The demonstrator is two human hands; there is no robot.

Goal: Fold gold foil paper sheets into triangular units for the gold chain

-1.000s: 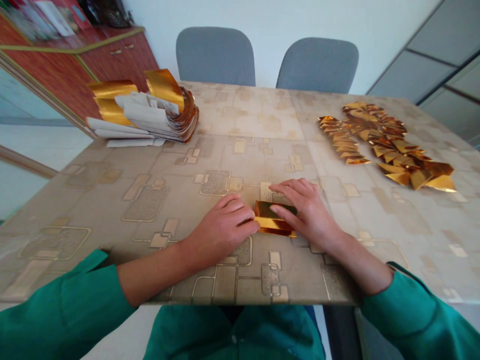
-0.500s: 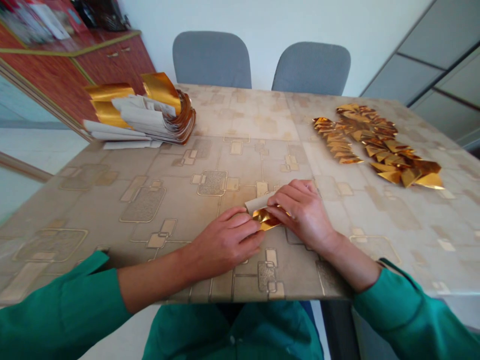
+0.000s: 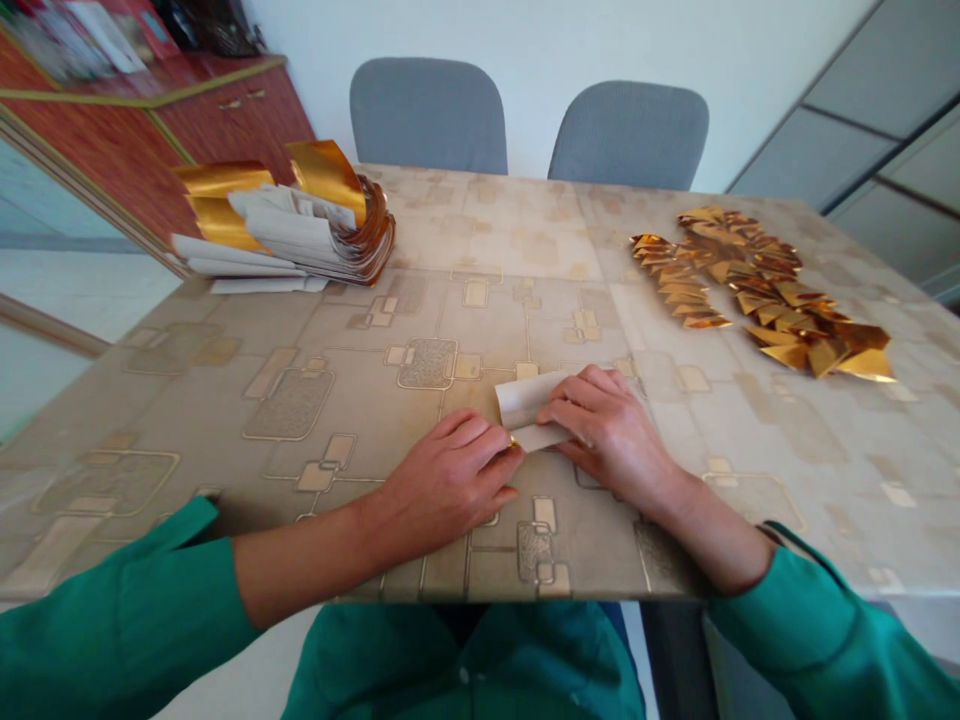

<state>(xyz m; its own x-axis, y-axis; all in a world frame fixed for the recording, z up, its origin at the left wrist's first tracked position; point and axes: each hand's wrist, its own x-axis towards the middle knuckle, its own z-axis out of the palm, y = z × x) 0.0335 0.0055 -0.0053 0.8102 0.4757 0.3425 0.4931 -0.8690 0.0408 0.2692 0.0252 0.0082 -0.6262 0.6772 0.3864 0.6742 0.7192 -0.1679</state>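
Note:
Between my hands on the patterned tabletop [image 3: 292, 400] lies a folded piece of foil paper [image 3: 529, 405], its white back facing up. Only a small gold edge shows at my left fingertips. My left hand [image 3: 450, 480] pinches its near corner, and my right hand [image 3: 611, 430] presses on its right part, hiding some of it. At the far left stands a stack of gold-backed paper strips [image 3: 322, 225]. Folded gold foil triangles [image 3: 780, 295] lie in overlapping rows at the far right, out of reach of both hands.
Two grey chairs [image 3: 427, 115] stand behind the far table edge. A red wooden cabinet [image 3: 225, 130] with items on top stands at the back left. Green sleeves [image 3: 112, 620] cover my forearms near the table's near edge.
The folded piece has turned so its white back now faces up, and the gold surface seen earlier is almost hidden. My hands still hold it at about the same spot.

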